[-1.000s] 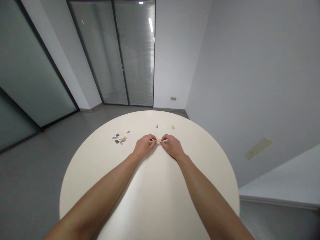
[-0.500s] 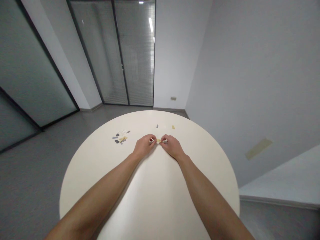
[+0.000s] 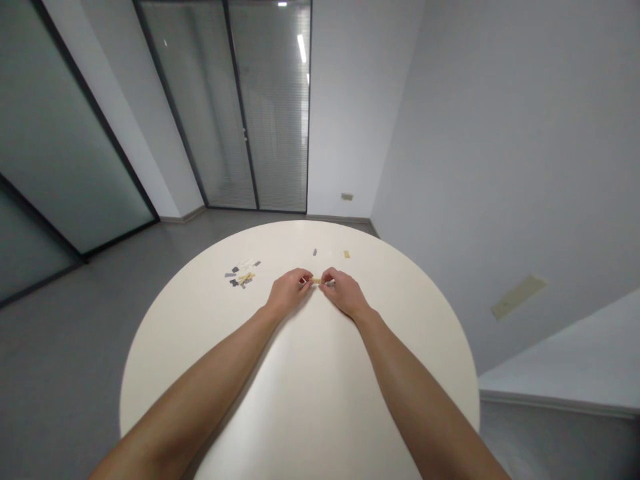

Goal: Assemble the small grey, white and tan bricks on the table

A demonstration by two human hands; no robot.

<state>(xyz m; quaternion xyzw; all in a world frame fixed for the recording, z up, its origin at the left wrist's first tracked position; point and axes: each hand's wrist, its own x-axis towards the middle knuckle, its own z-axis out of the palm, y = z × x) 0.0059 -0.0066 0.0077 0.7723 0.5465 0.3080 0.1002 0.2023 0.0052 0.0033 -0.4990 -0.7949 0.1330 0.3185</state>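
Left hand: the left hand [image 3: 289, 291] is closed, its fingertips pinching one end of a small tan plastic piece [image 3: 316, 281];
Right hand: the right hand [image 3: 345, 293] is closed too, gripping the other end; the two hands nearly meet around the piece, which is mostly hidden by the fingers;
Heap: a loose heap of grey, dark and tan pieces [image 3: 241, 274] lies on the bench, near the left hand;
Loose pieces: a grey piece [image 3: 315, 252] and a tan piece [image 3: 347, 254] lie apart beyond the hands;
Spread: most pieces lie in the heap, two lie alone, one is held;
Bench: a round cream bench [image 3: 400, 333] carries everything;
Room: glazed doors with blinds [image 3: 273, 107] stand beyond it.
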